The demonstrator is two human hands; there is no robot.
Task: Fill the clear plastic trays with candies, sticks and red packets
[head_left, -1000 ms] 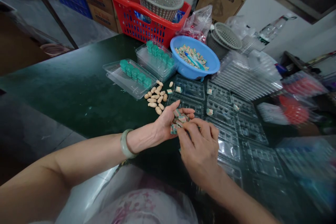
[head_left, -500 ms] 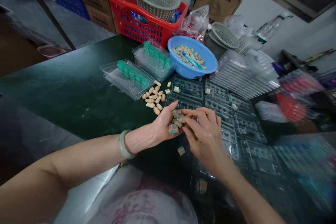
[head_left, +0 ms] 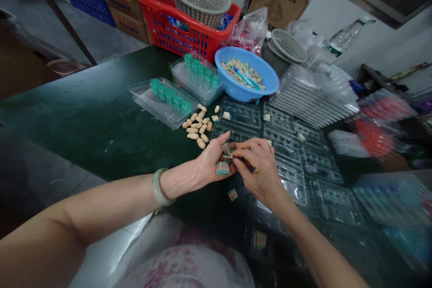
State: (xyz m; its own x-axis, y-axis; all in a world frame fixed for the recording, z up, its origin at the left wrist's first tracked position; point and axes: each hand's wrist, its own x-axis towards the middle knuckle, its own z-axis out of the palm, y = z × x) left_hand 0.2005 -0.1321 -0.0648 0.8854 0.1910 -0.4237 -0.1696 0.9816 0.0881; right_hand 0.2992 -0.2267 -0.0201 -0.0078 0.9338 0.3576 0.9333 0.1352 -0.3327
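Observation:
My left hand (head_left: 211, 159), palm up with a pale bangle on the wrist, cups several small striped wrapped pieces (head_left: 223, 164) over the dark green table (head_left: 101, 117). My right hand (head_left: 258, 168) reaches into that palm and pinches one of the pieces with thumb and fingers. One loose striped piece (head_left: 232, 194) lies on the table just below my hands. Clear plastic blister trays (head_left: 286, 153) spread to the right under my right hand, a few pockets holding a piece.
A pile of peanuts (head_left: 199, 128) lies just beyond my left hand. Behind it are two clear trays with green blocks (head_left: 168, 94), a blue bowl (head_left: 266, 85) of striped pieces, a red basket (head_left: 162, 18), grey baskets and cardboard boxes. Stacked clear trays (head_left: 310, 99) lie at the right.
My right hand has shifted up into the left palm and its fingers have closed on a piece. A striped piece that was in my hands now lies on the table below them.

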